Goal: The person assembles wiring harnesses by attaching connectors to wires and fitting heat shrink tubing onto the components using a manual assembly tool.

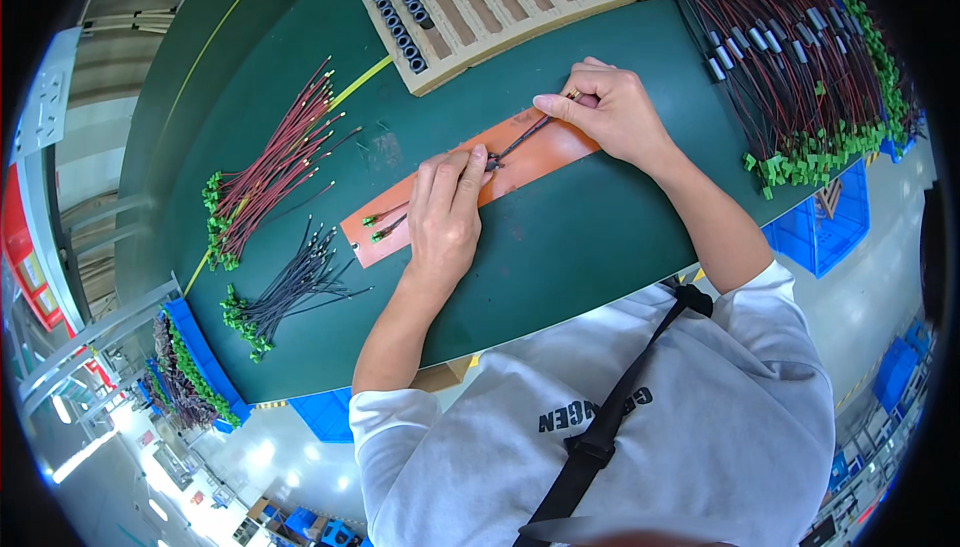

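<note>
Dark, slim twisted wire assembly runs slantwise between the two hands, above a long, flat orange board. Right bare hand: thumb and forefinger pinched together on the assembly's upper end, near the board's far right part; exact tip hidden by the fingers. Left bare hand: fingers together and clamped on the assembly's lower part, about mid-board; contact beneath the palm cannot be seen. Two small green connectors on short dark leads lie on the board's left end, beyond the left hand; their join to the assembly is covered by that hand.

Board lies at an angle on a dark green work table. Left of it, two separate loose bundles: red wires with green connectors and, nearer the person, black wires with green connectors. Beyond the board, a beige slotted rack, its left end carrying rows of dark round tubes. Far right, a dense heap of red and black wires, with grey cylinders across it and green ends toward the person. Blue plastic bin below the table's right edge.
</note>
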`<state>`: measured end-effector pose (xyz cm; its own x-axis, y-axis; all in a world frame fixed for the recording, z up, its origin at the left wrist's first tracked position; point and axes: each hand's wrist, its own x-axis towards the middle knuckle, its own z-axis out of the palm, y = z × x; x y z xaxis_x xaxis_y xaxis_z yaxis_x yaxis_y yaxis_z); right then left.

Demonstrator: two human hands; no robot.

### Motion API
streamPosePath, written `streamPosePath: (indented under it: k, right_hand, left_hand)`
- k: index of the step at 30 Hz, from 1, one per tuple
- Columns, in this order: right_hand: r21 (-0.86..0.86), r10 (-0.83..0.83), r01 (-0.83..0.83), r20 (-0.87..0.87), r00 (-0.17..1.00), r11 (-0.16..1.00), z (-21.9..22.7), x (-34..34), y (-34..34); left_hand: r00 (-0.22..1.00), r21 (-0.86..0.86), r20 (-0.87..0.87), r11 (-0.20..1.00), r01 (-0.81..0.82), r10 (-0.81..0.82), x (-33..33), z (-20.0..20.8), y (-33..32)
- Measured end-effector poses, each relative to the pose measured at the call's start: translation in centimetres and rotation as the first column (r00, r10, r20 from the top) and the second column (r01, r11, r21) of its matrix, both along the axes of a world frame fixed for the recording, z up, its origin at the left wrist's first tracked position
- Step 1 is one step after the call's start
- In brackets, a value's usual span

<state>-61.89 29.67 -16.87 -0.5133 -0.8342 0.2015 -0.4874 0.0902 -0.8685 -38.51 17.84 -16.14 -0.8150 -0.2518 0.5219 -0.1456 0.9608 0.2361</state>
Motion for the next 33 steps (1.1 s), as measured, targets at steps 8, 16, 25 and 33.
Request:
streamPosePath:
  k: [8, 16, 25, 33]
  right_hand:
    - [0.002, 0.019, -0.019, 0.024, 1.000, 1.000, 0.1, -0.2, 0.5]
    - [0.076, 0.023, -0.058, 0.402, 0.915, 0.995, 1.7, 1.0, 1.4]
    - [-0.044, 0.048, -0.037, 0.285, 0.957, 0.998, 1.4, 1.3, 0.5]
    - [-0.094, -0.047, 0.035, -0.136, 0.990, 0.995, 2.6, 0.5, 0.8]
  left_hand:
    - [0.997, 0.177, 0.059, 0.982, -0.068, 0.059, -0.6, 1.4, 0.2]
    - [0.997, 0.364, -0.078, 0.930, 0.043, -0.015, 0.5, 1.0, -0.4]
    - [0.985, 0.370, -0.052, 0.913, 0.173, -0.166, 0.8, 2.3, -0.8]
    - [0.997, 0.518, -0.039, 0.852, 0.072, -0.060, 1.2, 3.1, -0.4]
